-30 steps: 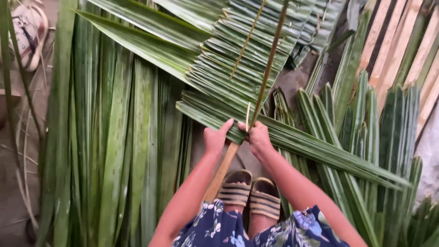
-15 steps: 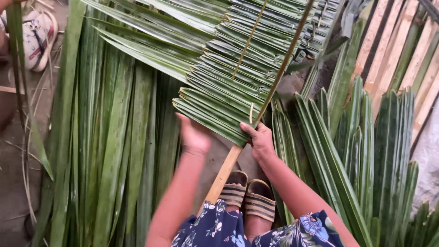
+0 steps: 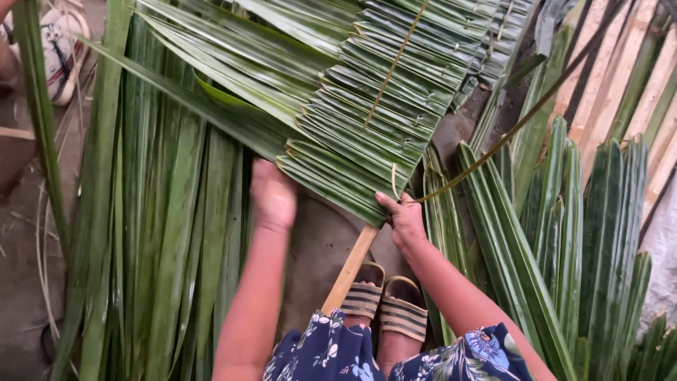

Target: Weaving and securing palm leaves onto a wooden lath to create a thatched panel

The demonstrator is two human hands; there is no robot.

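Observation:
A panel of folded green palm leaves (image 3: 367, 106) stitched along a thin strip lies slanted in front of me, mounted on a light wooden stick (image 3: 349, 271). My left hand (image 3: 273, 196) rests closed against the panel's lower left edge. At the panel's lower corner my right hand (image 3: 403, 220) pinches a thin green strip (image 3: 508, 134) that runs up to the right. My two feet in striped sandals (image 3: 384, 300) stand on the stick's near end.
Long loose palm leaves (image 3: 162, 233) lie spread on the left and more (image 3: 564, 233) on the right. A wooden slat wall (image 3: 627, 77) stands at the upper right. A shoe (image 3: 60, 49) lies at the top left on bare ground.
The hands, together at first, have parted: the left moved left along the panel's edge. The right pulled the thin strip out to the right. A long leaf that lay across has been folded in.

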